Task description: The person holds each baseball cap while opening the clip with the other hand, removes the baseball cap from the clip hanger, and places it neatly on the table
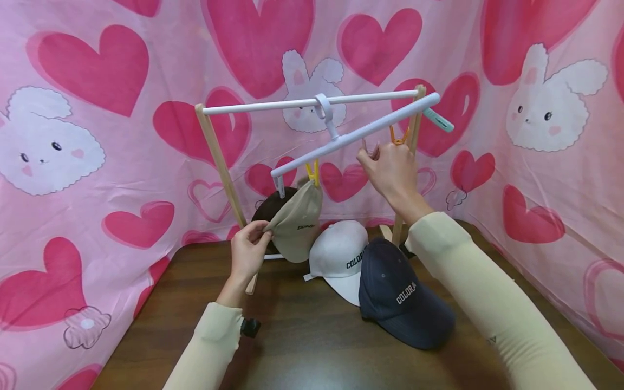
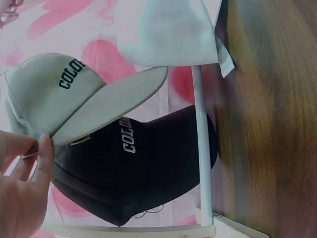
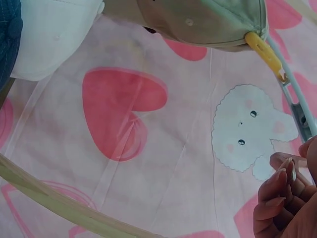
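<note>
A beige cap (image 1: 297, 222) hangs from the yellow clip (image 1: 313, 173) of a white clip hanger (image 1: 361, 130), which tilts down to the left. My left hand (image 1: 248, 249) pinches the cap's edge beside the brim, between thumb and fingers (image 2: 43, 161). Behind it hangs a black cap (image 2: 133, 168), close under the hanger's low-end grey clip (image 1: 280, 187). Up at the hanger's right half, my right hand (image 1: 392, 170) pinches a pink clip (image 3: 285, 157) with thumb and fingertips. An orange clip (image 1: 400, 135) shows just above that hand's knuckles.
A wooden rack with a white top rod (image 1: 263, 105) carries the hanger's hook. On the brown table (image 1: 302, 336) a white cap (image 1: 338, 249) and a navy cap (image 1: 404, 298) overlap, below my right forearm. A teal clip (image 1: 439, 119) sticks out at the hanger's raised end.
</note>
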The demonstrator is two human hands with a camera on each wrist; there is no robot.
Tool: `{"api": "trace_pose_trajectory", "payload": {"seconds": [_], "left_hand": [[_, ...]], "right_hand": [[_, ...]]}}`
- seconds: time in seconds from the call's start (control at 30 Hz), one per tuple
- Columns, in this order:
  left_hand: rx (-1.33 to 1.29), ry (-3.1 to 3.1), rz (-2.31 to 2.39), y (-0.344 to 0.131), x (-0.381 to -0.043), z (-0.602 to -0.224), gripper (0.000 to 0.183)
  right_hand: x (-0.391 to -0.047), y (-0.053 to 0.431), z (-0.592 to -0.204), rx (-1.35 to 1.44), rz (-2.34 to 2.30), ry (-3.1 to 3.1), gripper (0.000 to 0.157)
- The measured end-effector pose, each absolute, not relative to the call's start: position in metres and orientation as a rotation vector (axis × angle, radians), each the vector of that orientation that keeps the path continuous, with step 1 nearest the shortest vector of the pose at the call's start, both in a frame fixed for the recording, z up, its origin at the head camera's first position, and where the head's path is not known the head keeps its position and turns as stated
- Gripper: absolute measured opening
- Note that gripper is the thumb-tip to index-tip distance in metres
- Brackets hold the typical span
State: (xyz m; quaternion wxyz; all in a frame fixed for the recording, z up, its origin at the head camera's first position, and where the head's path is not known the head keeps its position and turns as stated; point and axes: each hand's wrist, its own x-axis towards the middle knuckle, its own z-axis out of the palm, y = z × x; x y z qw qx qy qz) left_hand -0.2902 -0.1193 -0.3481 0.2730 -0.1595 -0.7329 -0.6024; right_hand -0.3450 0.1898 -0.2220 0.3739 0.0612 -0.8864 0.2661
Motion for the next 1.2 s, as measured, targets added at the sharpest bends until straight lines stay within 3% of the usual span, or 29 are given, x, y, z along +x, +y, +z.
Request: {"api": "trace_pose_trajectory", "payload": {"seconds": [0.4, 0.57, 0.7, 0.93, 1.2], "left_hand": [[-0.426, -1.990, -1.573, -0.118, -0.289, -0.350, 0.016], [-0.430, -1.981, -1.592, -0.118, -0.290, -0.352, 0.016], [-0.415, -1.978, -1.616, -0.122, -0.303, -0.363, 0.016], [-0.382, -1.946, -1.658, -0.126, -0.318, -0.377, 0.016], [-0.399, -1.933, -1.687, -0.125, -0.317, -0.378, 0.016]], "right_hand": [[-0.339, 0.181, -0.229, 0.211, 0.656, -2.297, 0.050], [-0.339, 0.172, -0.234, 0.280, 0.716, -2.319, 0.040], [-0.344, 0.163, -0.237, 0.410, 0.780, -2.352, 0.031], [-0.364, 0.140, -0.234, 0.656, 0.890, -2.417, 0.028], [-0.373, 0.115, -0.231, 0.639, 0.962, -2.434, 0.029]]}}
